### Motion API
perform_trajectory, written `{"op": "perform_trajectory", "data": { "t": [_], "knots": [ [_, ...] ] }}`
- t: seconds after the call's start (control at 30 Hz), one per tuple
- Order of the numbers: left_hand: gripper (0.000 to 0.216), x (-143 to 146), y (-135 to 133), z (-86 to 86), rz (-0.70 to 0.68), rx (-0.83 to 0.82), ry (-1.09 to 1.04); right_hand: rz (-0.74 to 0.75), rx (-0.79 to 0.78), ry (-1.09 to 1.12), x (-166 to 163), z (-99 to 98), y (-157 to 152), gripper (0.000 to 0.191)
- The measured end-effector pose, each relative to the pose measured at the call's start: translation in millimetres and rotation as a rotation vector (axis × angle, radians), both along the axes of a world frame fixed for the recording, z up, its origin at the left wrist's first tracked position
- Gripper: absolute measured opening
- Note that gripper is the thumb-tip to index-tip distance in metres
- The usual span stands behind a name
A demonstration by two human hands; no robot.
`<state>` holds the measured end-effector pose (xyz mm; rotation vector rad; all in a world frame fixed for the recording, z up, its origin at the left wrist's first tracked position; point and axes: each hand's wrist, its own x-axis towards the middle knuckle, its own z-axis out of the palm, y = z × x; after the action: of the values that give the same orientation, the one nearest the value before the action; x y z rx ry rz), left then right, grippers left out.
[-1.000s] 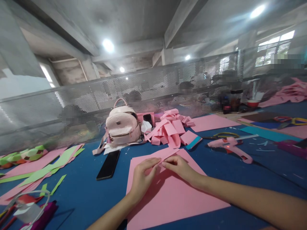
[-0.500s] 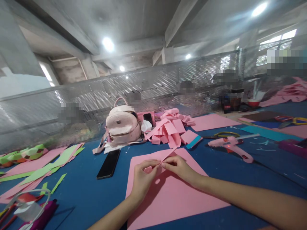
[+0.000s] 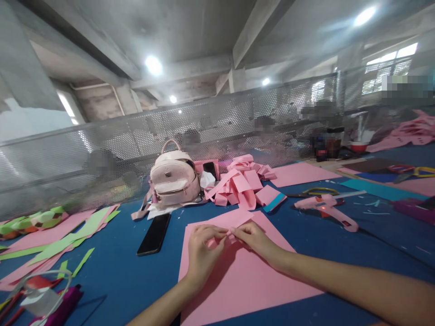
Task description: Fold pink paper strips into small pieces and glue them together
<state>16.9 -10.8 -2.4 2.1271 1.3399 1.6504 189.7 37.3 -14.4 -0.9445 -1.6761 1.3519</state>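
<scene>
Between my two hands is a small pink paper strip (image 3: 243,219), pinched at its near edge. My left hand (image 3: 206,253) is closed, thumb and fingertips meeting on the strip's left end. From the right, my right hand (image 3: 260,242) pinches the same strip, its fingertips almost touching the left ones. Part of the strip is hidden by the fingers. Below both hands lies a large pink sheet (image 3: 251,283) on the blue table (image 3: 112,285).
A black phone (image 3: 154,234) lies left of the sheet. Behind stand a pale pink backpack (image 3: 175,176) and a heap of pink strips (image 3: 238,183). On the right are a pink glue gun (image 3: 328,210) and scissors (image 3: 316,192). Green paper strips (image 3: 76,233) lie at left.
The pink strip has turned so that more of its flat face shows. My fingers have shifted slightly along its edge; the pinch stays in about the same place.
</scene>
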Motion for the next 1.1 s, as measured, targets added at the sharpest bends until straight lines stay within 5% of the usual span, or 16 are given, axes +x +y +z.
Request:
{"op": "perform_trajectory", "data": {
  "t": [0.27, 0.47, 0.7, 0.87, 1.1],
  "knots": [
    [0.013, -6, 3, -4.7, 0.004, 0.095, 0.127, -0.029, -0.029, 0.022, 2, 5.2, -4, 0.055],
    [0.013, -8, 5, -5.1, -0.018, 0.008, 0.121, -0.014, 0.058, 0.038, 4, 5.1, 5, 0.045],
    [0.055, -10, 10, -15.6, -0.073, -0.154, 0.044, 0.006, 0.191, -0.03, 9, 10.3, 12, 0.031],
    [0.093, -10, 13, -22.8, -0.136, -0.421, -0.112, 0.056, 0.262, -0.065, 11, 13.5, 10, 0.03],
    [0.1, -11, 18, -29.9, -0.304, -0.55, -0.251, 0.082, 0.273, -0.061, 12, 17.4, 5, 0.028]
  ]
}}
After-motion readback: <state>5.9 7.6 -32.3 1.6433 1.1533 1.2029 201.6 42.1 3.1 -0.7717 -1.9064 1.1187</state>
